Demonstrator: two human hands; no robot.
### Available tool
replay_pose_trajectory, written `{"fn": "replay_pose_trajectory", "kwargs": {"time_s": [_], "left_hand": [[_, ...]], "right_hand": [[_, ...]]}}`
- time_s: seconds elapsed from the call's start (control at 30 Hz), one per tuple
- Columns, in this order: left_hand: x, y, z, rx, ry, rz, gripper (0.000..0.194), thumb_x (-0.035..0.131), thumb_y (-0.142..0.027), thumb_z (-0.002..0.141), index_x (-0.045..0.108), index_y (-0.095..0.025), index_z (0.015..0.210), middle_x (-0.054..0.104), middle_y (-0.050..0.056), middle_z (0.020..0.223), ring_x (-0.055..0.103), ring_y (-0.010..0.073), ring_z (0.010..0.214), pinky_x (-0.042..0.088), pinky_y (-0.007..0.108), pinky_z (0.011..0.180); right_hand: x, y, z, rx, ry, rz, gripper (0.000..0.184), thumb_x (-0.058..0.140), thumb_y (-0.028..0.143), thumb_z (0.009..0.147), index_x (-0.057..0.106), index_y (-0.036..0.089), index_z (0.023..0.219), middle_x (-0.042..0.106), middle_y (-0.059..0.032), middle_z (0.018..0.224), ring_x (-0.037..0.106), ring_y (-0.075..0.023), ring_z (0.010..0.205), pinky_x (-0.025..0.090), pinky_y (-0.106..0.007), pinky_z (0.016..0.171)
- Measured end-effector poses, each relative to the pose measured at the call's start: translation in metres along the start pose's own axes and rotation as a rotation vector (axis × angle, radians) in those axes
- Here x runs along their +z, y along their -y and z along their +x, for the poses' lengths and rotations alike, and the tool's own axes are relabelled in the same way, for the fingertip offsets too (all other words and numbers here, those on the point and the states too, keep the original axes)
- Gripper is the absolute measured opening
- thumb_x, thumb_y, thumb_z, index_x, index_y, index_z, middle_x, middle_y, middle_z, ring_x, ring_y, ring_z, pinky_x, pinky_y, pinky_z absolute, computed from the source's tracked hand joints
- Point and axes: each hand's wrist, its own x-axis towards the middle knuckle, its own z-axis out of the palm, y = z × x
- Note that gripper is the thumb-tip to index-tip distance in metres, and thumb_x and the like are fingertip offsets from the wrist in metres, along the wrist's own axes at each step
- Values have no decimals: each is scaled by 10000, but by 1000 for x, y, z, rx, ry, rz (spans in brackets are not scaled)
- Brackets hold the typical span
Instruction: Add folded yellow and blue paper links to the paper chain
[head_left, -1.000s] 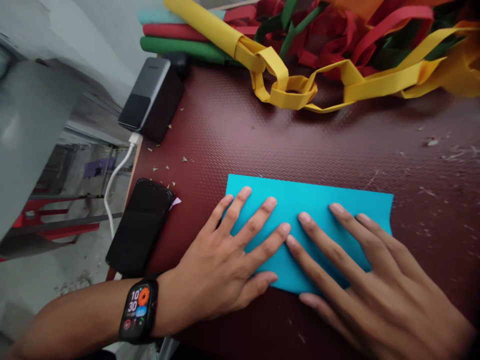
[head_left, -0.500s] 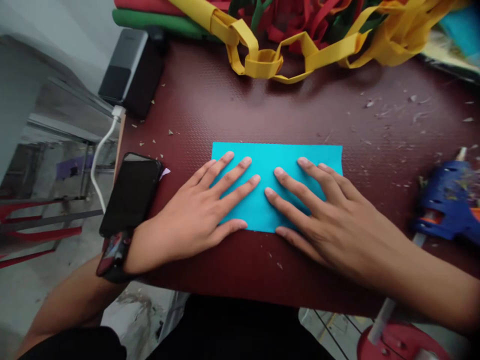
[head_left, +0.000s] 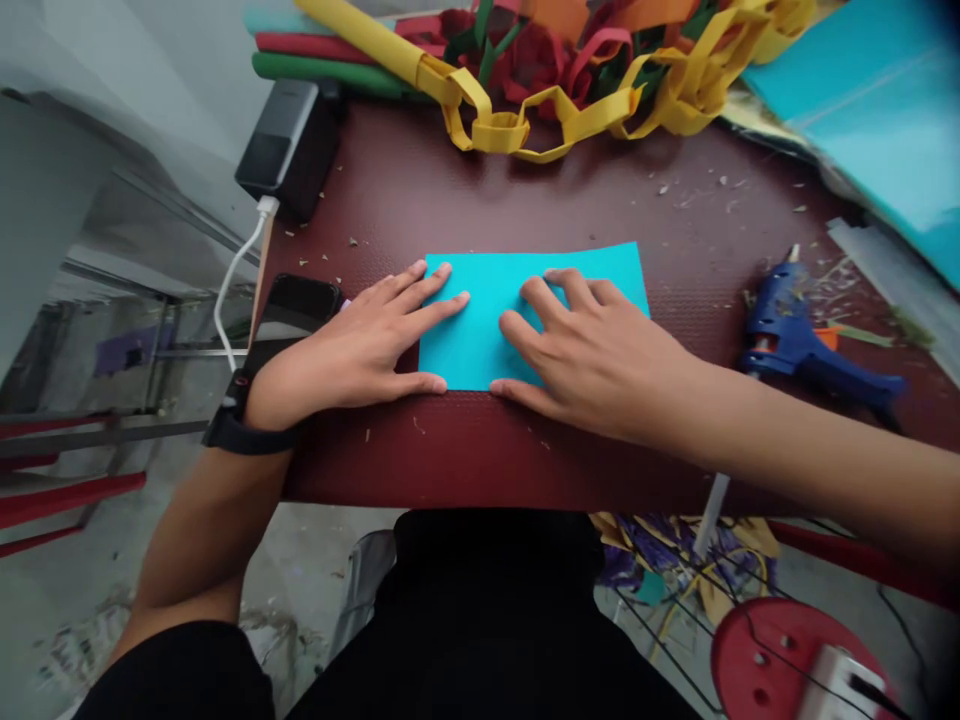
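A bright blue sheet of paper point(head_left: 476, 325) lies on the dark red table in front of me, its upper right corner angled slightly upward. My left hand point(head_left: 367, 345) rests at its left edge, open, with the fingertips on the sheet and the thumb at the lower edge. Over the right half is my right hand point(head_left: 592, 350), its fingers bent but apart and touching the paper, with the thumb along the lower edge. Neither hand grips anything. Part of the sheet's right side is hidden under the right hand.
A blue glue gun point(head_left: 795, 325) lies to the right. Yellow paper chains point(head_left: 502, 130) and rolled paper point(head_left: 337, 75) are at the back. To the left are a power bank point(head_left: 289, 145) with a white cable and a phone point(head_left: 300, 300). A large blue sheet point(head_left: 885, 120) sits back right.
My left hand has slid outward to the paper's left edge. The fingers of my right hand have curled on the sheet. The paper has turned slightly, and the view has shifted.
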Motion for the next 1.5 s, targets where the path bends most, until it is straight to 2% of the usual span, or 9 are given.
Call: {"fn": "replay_pose_trajectory", "kwargs": {"time_s": [0.13,0.27,0.37,0.6,0.77,0.93,1.13,1.33,1.5], "left_hand": [[0,5,3,0,-6,-12,1059,627,-871,1066,361,-250,1881,169,155,1992,160,462,1862,205,692,1508],[-3,10,4,17,32,-49,1126,582,-924,1044,316,-238,1896,160,159,1995,158,464,1862,178,686,1511],[-4,12,4,25,31,-66,1157,540,-963,1032,312,-229,1896,144,164,1999,142,467,1864,165,687,1510],[-4,13,3,22,33,-73,1119,554,-951,1039,354,-242,1881,127,147,2005,105,477,1867,166,711,1500],[-5,18,1,36,45,-95,1162,512,-1010,1014,349,-256,1883,110,140,2010,73,460,1874,147,695,1508],[-7,23,0,55,40,-121,1157,590,-1001,994,356,-297,1882,123,141,2007,105,454,1873,169,706,1505],[-6,26,-2,75,20,-168,1173,670,-969,979,369,-275,1876,124,163,2000,94,427,1879,178,697,1506],[-4,1,-6,57,-82,-154,1141,786,-886,965,418,-271,1853,164,220,1984,116,489,1864,199,745,1479],[-6,-46,20,176,-134,36,897,901,-504,1033,511,-241,1798,365,221,1924,386,462,1776,313,698,1457]], "right_hand": [[-4,13,29,24,-68,31,752,674,794,1059,698,148,1444,652,-300,1616,645,-557,1400,617,-596,1008],[-11,18,54,66,31,63,922,732,856,991,694,93,1507,563,-338,1720,580,-644,1491,628,-730,1056],[-13,11,55,74,66,108,964,823,872,912,714,105,1485,553,-319,1727,555,-663,1513,607,-748,1094],[4,-39,2,43,23,114,928,814,955,874,741,138,1307,631,-271,1599,637,-561,1393,596,-678,1048],[3,-65,-34,104,79,16,733,888,801,930,758,134,1204,656,-283,1558,670,-481,1309,587,-584,1003],[4,-91,-56,122,140,17,835,692,914,985,776,116,1215,668,-262,1585,637,-463,1366,522,-563,1016],[-2,-98,-68,200,130,47,804,1022,690,815,809,93,1310,725,-279,1486,658,-485,1316,542,-570,1000],[-35,-92,-59,55,4,51,564,920,573,960,779,222,1379,745,-178,1420,668,-399,1203,578,-546,1006],[-34,-96,-18,93,-100,128,607,783,674,1005,748,225,1412,760,-144,1326,684,-380,1174,591,-519,989]]}}
